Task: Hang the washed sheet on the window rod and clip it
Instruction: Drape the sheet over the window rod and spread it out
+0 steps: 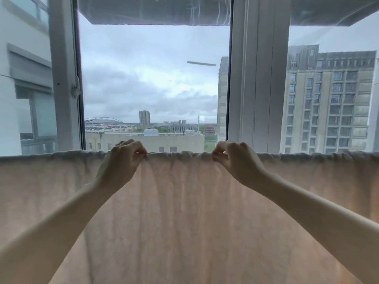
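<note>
**Operator:** As I look down from the head camera, the sheet (184, 212) fills the whole lower half of my view; it is draped over a horizontal line that runs the full width of the window, and I cannot see the rod itself under the cloth.

**Observer:** How does the fabric look?

**Operator:** Pale, pinkish-beige and thin enough for daylight to glow through it; the top edge is bunched into small gathers all along, and long soft vertical folds fall from the stretch between the hands.

**Observer:** And the hands?

**Operator:** Both are up at the top edge, well apart; the left hand (121, 160) has its fingers curled, thumb and forefinger pinching a gather of the cloth; the right hand (233, 158) mirrors it, fingers curled in, pinching the edge; whether either holds anything besides the cloth, I cannot tell.

**Observer:** What lies beyond?

**Operator:** The window frame (256, 78) stands upright to the right of centre; through the opening I see grey cloud and low rooftops, and a tall building (328, 103) behind the right pane.
</note>
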